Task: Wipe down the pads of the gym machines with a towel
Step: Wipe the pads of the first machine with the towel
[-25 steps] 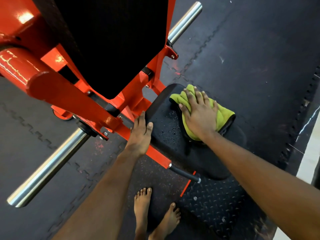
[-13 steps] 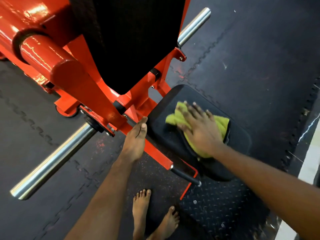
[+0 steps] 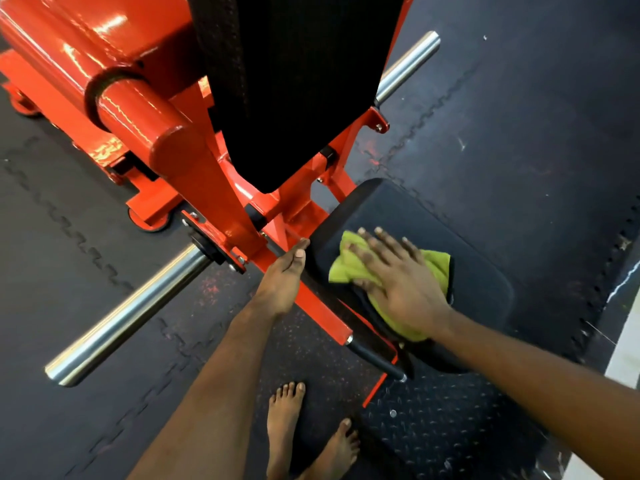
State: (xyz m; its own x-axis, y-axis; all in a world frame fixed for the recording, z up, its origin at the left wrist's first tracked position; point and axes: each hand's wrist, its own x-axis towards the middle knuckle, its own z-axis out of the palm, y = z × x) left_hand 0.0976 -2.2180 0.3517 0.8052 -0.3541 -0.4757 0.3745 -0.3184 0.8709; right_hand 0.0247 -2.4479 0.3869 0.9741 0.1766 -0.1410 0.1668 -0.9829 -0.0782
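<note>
Pressing my right hand (image 3: 398,282) flat, fingers spread, on green towel (image 3: 341,268) over seat pad (image 3: 478,258), centre-right; left hand (image 3: 282,282) straight-fingered against orange frame (image 3: 325,315), gripping nothing.

Crumpled yellow-green towel (image 3: 349,268) on black seat pad (image 3: 433,220)

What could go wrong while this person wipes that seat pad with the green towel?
The left hand rests on the orange frame beside the seat pad; if the machine moved, fingers might get pinched. The bare feet stand close to the tip of the black lever and could be stubbed.
</note>
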